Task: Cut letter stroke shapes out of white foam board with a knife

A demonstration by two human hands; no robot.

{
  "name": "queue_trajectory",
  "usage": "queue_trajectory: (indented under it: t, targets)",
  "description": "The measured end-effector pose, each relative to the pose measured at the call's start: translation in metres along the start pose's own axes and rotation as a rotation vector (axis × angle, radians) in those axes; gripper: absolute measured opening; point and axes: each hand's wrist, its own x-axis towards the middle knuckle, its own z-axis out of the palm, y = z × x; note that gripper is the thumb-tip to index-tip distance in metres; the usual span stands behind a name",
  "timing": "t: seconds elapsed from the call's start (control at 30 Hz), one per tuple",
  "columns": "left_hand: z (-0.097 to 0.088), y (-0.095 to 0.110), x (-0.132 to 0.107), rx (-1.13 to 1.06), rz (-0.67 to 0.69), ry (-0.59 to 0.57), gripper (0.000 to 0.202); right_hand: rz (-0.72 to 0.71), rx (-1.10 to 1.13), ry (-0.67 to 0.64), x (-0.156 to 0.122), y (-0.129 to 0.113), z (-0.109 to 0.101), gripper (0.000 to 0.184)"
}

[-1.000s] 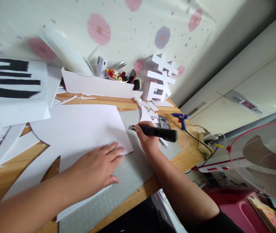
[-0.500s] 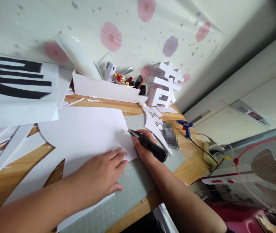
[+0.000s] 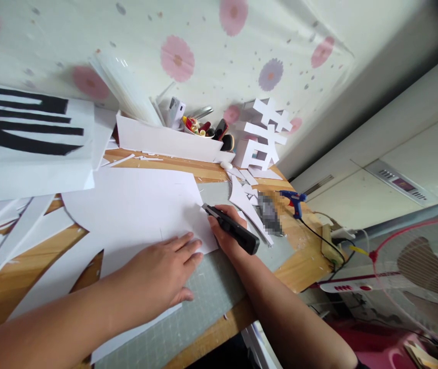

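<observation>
Under the flat left hand (image 3: 167, 267) lies white card (image 3: 142, 205), right hand (image 3: 227, 244) gripping a cutter (image 3: 236, 229) at its edge.

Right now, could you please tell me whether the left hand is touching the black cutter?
Apart: the head view shows the white sheet between the left hand and the black cutter, held in the right hand.

Black cutter (image 3: 234, 228) in right hand (image 3: 223, 239)
</observation>
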Motion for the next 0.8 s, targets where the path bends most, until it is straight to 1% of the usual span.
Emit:
queue_trajectory:
  t: [0.23,0.37,0.47,0.8]
  targets:
    - [-0.001,0.0,0.002,0.042,0.009,-0.042,0.068,-0.044,0.015,-0.043,-0.005,0.005,-0.003,0.022]
    - [0.001,0.0,0.001,0.035,0.0,-0.021,0.066,-0.097,-0.017,-0.067,-0.009,0.005,-0.006,0.02]
    - [0.002,-0.002,0.0,0.025,0.003,0.005,0.066,-0.104,-0.037,-0.072,-0.011,0.005,-0.008,0.02]
    - [-0.003,-0.001,0.004,0.051,0.014,-0.029,0.065,-0.145,-0.053,-0.083,-0.021,-0.001,-0.014,0.018]
